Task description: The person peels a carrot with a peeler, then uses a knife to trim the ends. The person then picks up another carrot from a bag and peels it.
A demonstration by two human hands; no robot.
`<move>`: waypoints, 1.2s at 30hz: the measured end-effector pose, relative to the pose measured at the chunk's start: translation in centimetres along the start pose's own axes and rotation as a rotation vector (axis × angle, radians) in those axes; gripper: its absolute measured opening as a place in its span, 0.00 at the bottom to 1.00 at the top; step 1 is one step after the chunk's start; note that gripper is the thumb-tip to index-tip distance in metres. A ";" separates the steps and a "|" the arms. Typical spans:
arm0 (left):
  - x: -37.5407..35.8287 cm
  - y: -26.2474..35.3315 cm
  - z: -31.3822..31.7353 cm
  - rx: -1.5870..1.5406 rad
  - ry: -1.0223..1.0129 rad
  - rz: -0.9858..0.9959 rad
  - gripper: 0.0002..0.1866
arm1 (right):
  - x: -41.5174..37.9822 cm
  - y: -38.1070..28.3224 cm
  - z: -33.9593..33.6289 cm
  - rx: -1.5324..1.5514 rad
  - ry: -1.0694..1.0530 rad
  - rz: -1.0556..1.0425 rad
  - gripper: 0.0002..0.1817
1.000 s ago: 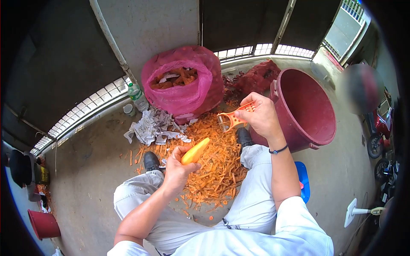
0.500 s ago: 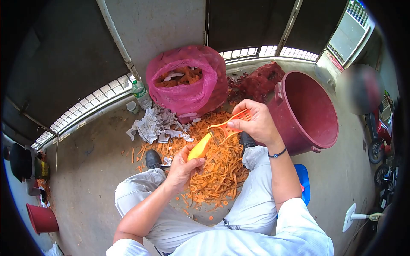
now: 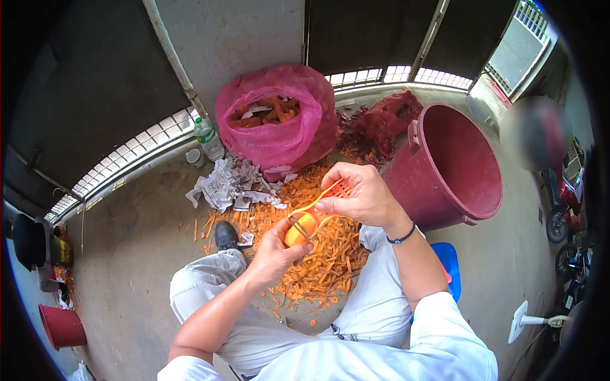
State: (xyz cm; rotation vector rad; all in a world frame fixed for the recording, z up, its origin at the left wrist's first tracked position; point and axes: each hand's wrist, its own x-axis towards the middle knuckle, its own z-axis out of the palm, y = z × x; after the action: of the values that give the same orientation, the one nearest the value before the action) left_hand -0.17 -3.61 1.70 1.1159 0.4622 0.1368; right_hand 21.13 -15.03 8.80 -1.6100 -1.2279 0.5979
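My left hand (image 3: 274, 255) is wrapped round the lower part of a yellow-orange carrot (image 3: 296, 236), whose upper end points away from me. An orange peeler (image 3: 339, 188) with a perforated handle is pinched between the thumb and fingers of my right hand (image 3: 363, 198). Its blade end lies over the carrot, close to the left fingers; whether the edge cuts in is too small to tell. Below both hands a heap of orange peelings (image 3: 330, 260) covers the floor between my legs.
A pink mesh bag (image 3: 279, 143) of peelings and paper stands ahead, beside a dark red net sack (image 3: 394, 120). To the right are a large maroon bin (image 3: 406, 181) and something blue (image 3: 448, 257). Crumpled paper (image 3: 222, 184) and a plastic bottle (image 3: 208, 138) sit ahead left.
My right hand has come down and toward me, bringing the peeler's blade end from the carrot's tip onto its body. The carrot has tilted a little, still in my left hand.
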 end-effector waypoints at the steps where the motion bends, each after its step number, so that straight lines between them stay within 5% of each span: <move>1: 0.0 -0.3 0.0 0.086 0.018 0.008 0.32 | 0.0 -0.2 0.1 0.000 0.000 0.003 0.14; 6: 0.1 -0.8 -0.1 0.240 0.071 0.090 0.32 | 0.3 -0.1 0.2 -0.055 -0.045 0.083 0.13; 14: -0.2 -0.2 -0.1 -0.081 0.117 0.094 0.28 | 0.5 2.1 -1.9 0.037 0.095 0.168 0.14; 16: -0.2 -0.1 0.0 -0.087 0.127 0.110 0.27 | 0.3 0.9 -2.3 -0.396 0.280 0.005 0.13; 19: -0.2 0.0 -0.3 -0.014 0.169 0.112 0.28 | 0.2 1.3 -3.4 -0.509 0.496 0.009 0.12; 20: -0.1 -0.2 -0.2 0.003 0.181 0.125 0.28 | 0.1 1.4 -3.3 -0.510 0.497 0.008 0.12; 23: 0.1 -0.2 0.0 0.013 0.175 0.122 0.28 | -0.1 0.8 -1.6 0.158 0.170 0.104 0.12; 30: -0.3 -0.1 -0.1 0.016 0.149 0.124 0.30 | 0.3 0.0 -0.5 0.041 0.023 0.108 0.12; 33: -0.4 -0.2 0.0 -0.003 0.184 0.133 0.30 | 0.3 -0.1 -1.3 -0.176 0.068 0.042 0.11; 36: -0.7 0.3 -0.2 -0.041 0.183 0.149 0.31 | 0.5 1.5 -3.0 -0.393 0.336 -0.023 0.11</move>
State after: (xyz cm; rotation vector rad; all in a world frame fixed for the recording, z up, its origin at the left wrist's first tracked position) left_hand -0.83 -3.53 2.15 1.1025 0.5365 0.3797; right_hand 24.46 -15.80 8.70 -1.9232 -1.1527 0.0600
